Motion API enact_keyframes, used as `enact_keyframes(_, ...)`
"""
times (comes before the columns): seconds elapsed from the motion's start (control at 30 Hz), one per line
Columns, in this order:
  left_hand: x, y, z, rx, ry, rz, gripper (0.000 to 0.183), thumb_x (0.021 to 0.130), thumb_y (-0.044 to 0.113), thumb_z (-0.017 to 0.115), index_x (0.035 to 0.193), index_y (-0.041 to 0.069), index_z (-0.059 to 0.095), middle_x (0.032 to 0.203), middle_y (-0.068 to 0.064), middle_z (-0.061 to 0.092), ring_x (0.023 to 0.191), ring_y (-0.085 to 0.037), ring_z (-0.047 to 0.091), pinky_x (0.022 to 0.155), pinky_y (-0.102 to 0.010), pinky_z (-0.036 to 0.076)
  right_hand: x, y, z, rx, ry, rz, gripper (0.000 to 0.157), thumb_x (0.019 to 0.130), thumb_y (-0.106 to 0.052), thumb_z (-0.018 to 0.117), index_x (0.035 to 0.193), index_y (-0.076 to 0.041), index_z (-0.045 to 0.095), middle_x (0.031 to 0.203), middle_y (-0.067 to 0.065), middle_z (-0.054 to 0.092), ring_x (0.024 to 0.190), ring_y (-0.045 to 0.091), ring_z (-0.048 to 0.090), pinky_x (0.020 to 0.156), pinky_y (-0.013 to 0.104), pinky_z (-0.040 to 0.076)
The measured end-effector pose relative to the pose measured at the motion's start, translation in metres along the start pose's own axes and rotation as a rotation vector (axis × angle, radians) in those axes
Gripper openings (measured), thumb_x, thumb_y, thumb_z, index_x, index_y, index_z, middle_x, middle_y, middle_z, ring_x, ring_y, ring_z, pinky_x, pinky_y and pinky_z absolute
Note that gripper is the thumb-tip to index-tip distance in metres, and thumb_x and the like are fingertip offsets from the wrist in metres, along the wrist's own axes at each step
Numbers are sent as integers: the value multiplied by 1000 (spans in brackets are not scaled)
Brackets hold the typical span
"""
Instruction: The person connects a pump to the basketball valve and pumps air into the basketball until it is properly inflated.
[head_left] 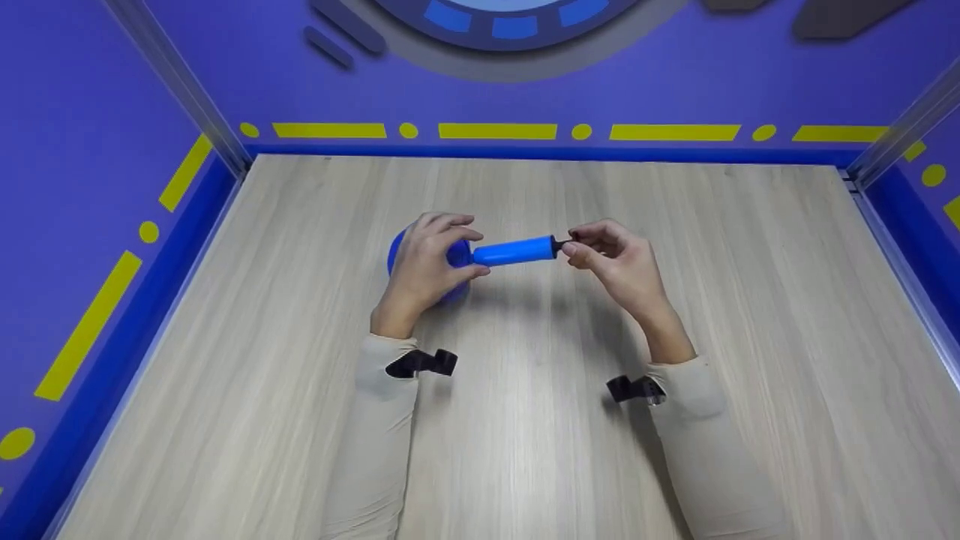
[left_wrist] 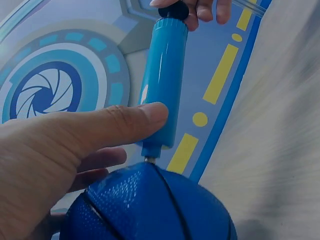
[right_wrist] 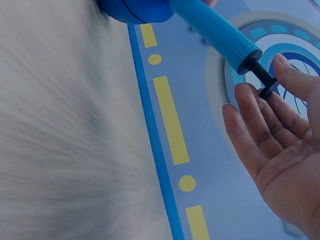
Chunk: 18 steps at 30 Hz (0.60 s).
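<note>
A blue ball with black seams [left_wrist: 150, 205] is on the table, partly hidden behind my left hand [head_left: 429, 259] in the head view. A blue hand pump [head_left: 514, 251] runs sideways from it, its metal needle [left_wrist: 150, 160] meeting the ball. My left thumb lies along the pump barrel near the needle end, with fingers on the far side, so the hand grips that end beside the ball. The black pump handle [right_wrist: 270, 87] sits close to the barrel on a short stretch of rod. My right hand [head_left: 616, 262] holds this handle between thumb and fingers.
The light wood-grain table [head_left: 517, 450] spreads around both arms. Blue-purple panels with yellow marks [head_left: 497, 130] stand at the back and sides. Black wrist cameras [head_left: 444, 363] are strapped over the beige sleeves [head_left: 382, 435].
</note>
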<state>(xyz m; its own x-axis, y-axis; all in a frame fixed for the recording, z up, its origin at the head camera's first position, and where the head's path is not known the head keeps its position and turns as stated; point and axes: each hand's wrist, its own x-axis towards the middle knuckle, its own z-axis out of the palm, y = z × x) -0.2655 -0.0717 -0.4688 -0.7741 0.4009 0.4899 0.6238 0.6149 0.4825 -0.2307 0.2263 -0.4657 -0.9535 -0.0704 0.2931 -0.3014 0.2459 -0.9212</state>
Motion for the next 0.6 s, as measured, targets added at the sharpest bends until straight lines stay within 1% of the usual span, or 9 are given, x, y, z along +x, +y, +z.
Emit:
enact_keyframes(0.1, -1, -2, -2, 29, -33, -33, 45, 80, 33, 96, 113, 8, 80, 137, -10, 69, 133, -33, 56, 118, -54, 36, 1, 1, 0, 13, -6, -1, 31, 96, -7, 80, 120, 9, 70, 101, 14, 73, 84, 20, 73, 79, 30, 62)
enact_keyframes(0.2, -1, -4, -3, 54, -71, -77, 42, 80, 34, 96, 112, 10, 81, 140, -10, 68, 137, -35, 52, 122, -62, 25, 1, 2, 0, 33, -8, 1, 31, 96, -7, 81, 120, 9, 70, 102, 15, 73, 83, 20, 73, 79, 31, 62)
enact_keyframes(0.27, -2, -5, -3, 67, -88, -105, 39, 81, 32, 96, 111, 11, 82, 141, -10, 67, 140, -35, 50, 123, -68, 18, 1, 2, 0, 47, -8, 4, 30, 96, -6, 80, 120, 9, 70, 102, 16, 73, 83, 20, 73, 79, 31, 62)
enact_keyframes(0.33, -2, -6, -3, 74, -93, -119, 34, 82, 29, 95, 110, 12, 83, 141, -10, 67, 141, -35, 49, 122, -71, 15, 1, 2, 0, 52, -8, 6, 30, 96, -6, 80, 120, 8, 70, 102, 16, 73, 83, 20, 73, 79, 31, 62)
enact_keyframes(0.37, -1, -6, -3, 75, -90, -121, 32, 83, 27, 94, 110, 12, 83, 141, -10, 67, 140, -35, 49, 122, -72, 15, 1, 2, 0, 51, -8, 9, 29, 96, -6, 80, 120, 8, 70, 102, 16, 73, 83, 20, 73, 79, 31, 62)
enact_keyframes(0.43, -1, -7, -2, 77, -74, -115, 27, 85, 23, 92, 108, 12, 83, 139, -9, 68, 138, -35, 52, 121, -71, 19, 1, 3, 0, 42, -15, 16, 29, 96, -7, 80, 120, 7, 70, 102, 16, 73, 83, 20, 73, 79, 31, 62)
enact_keyframes(0.6, -2, -9, 1, 80, -18, -75, 18, 84, 16, 89, 101, 11, 84, 130, -8, 73, 130, -33, 58, 118, -60, 31, 1, 3, -1, 25, -62, 64, 31, 100, -11, 77, 122, 8, 66, 103, 17, 70, 86, 23, 72, 79, 31, 62)
